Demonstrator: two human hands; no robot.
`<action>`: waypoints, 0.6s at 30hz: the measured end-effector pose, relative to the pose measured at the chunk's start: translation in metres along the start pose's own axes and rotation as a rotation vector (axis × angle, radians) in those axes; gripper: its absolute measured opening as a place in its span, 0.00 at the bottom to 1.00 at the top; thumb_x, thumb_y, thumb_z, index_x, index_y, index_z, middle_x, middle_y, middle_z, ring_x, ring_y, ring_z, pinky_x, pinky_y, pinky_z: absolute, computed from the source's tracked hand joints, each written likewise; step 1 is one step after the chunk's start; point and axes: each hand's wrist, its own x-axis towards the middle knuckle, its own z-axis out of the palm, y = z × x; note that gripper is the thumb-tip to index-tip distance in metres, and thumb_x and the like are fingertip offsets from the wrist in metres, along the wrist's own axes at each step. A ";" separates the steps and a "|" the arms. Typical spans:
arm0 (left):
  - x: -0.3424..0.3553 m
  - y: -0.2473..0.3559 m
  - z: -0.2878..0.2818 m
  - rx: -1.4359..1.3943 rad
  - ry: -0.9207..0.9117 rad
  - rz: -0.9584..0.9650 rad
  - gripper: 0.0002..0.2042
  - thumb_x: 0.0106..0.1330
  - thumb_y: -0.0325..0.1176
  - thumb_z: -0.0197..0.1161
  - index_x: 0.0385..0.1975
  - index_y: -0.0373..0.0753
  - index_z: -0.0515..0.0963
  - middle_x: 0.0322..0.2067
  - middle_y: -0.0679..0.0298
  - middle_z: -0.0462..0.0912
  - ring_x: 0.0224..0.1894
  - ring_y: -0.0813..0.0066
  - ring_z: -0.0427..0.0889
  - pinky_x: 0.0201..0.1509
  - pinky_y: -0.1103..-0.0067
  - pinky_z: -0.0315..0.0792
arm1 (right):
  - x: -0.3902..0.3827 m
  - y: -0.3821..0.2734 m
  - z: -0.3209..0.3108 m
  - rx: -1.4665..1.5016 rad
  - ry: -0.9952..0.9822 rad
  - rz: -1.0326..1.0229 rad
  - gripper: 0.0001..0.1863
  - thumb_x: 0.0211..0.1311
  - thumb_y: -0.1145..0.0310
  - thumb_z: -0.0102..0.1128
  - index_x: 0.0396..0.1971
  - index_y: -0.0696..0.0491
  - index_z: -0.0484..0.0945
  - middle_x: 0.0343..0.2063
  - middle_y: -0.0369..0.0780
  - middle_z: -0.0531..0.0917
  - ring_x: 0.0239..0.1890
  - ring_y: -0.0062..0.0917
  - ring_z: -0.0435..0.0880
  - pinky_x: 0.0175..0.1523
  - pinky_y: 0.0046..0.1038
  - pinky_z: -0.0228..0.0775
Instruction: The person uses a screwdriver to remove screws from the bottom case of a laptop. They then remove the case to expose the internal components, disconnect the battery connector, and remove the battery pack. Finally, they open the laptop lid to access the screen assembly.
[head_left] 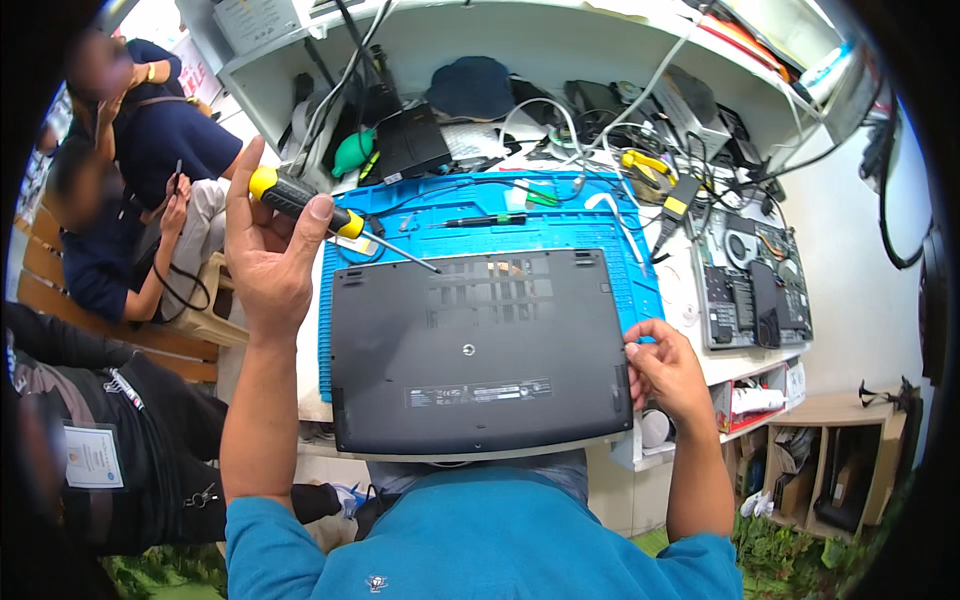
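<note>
Left hand (262, 248) raised, closed around screwdriver (300, 203) with yellow-black handle; I see shaft slanting down-right, tip at laptop's (480, 350) top-left edge. Laptop lies upside down, dark base up, on blue mat (560, 225), overhanging near desk edge. My right hand (665, 370) pinches laptop's right edge, fingers curled on it. Second screwdriver (485, 221) lies on mat behind laptop. Opened laptop (750, 285) sits right, well apart. Seated person (140, 150) at far left.
</note>
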 end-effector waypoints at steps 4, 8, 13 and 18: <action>0.007 -0.008 -0.015 0.105 0.066 0.035 0.37 0.78 0.23 0.71 0.83 0.35 0.61 0.47 0.64 0.84 0.49 0.82 0.86 0.60 0.79 0.83 | -0.004 0.005 -0.003 0.077 0.020 0.000 0.10 0.82 0.71 0.63 0.54 0.59 0.76 0.22 0.38 0.84 0.16 0.20 0.83 0.19 0.23 0.76; 0.011 -0.014 -0.036 0.141 0.109 0.027 0.37 0.78 0.23 0.70 0.83 0.34 0.58 0.49 0.61 0.84 0.52 0.80 0.86 0.64 0.78 0.82 | -0.002 0.005 0.000 0.072 0.022 -0.014 0.09 0.82 0.72 0.62 0.53 0.59 0.75 0.22 0.37 0.84 0.15 0.20 0.82 0.18 0.23 0.75; 0.017 -0.023 -0.064 0.273 0.052 0.031 0.36 0.82 0.25 0.66 0.84 0.31 0.55 0.51 0.59 0.84 0.50 0.80 0.86 0.57 0.82 0.81 | -0.002 0.002 0.001 0.081 0.025 -0.012 0.08 0.82 0.74 0.61 0.53 0.59 0.74 0.20 0.38 0.83 0.15 0.20 0.82 0.17 0.23 0.74; 0.027 -0.013 -0.077 0.284 -0.146 -0.138 0.35 0.82 0.28 0.64 0.85 0.39 0.58 0.53 0.58 0.86 0.44 0.79 0.85 0.52 0.80 0.80 | 0.002 0.004 -0.001 0.110 0.015 -0.009 0.08 0.82 0.74 0.61 0.52 0.59 0.73 0.20 0.38 0.83 0.14 0.20 0.82 0.16 0.23 0.74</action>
